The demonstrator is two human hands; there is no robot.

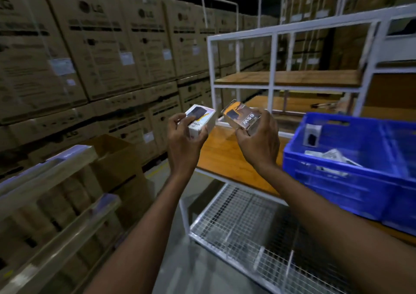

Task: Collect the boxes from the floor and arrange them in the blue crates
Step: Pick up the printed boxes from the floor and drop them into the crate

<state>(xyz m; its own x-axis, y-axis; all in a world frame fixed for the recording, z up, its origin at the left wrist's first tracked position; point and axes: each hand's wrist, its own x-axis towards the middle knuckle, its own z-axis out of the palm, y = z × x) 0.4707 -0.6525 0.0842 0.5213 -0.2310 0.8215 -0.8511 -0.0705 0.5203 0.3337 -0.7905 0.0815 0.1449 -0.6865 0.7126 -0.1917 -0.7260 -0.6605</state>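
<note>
My left hand grips a small white charger box held up at chest height. Just to its right, my right hand holds a second small box with an orange face and "65W" printed on it. Both boxes hang in the air over the left end of a wooden table top. A blue crate stands on that table to the right of my hands. Inside it, one small white box leans against the back wall and others lie flat on the bottom.
A white metal rack with wooden shelves stands behind the table. A wire mesh shelf runs below the table top. Stacked large cardboard cartons fill the left. An open carton and a metal-framed trolley stand at lower left.
</note>
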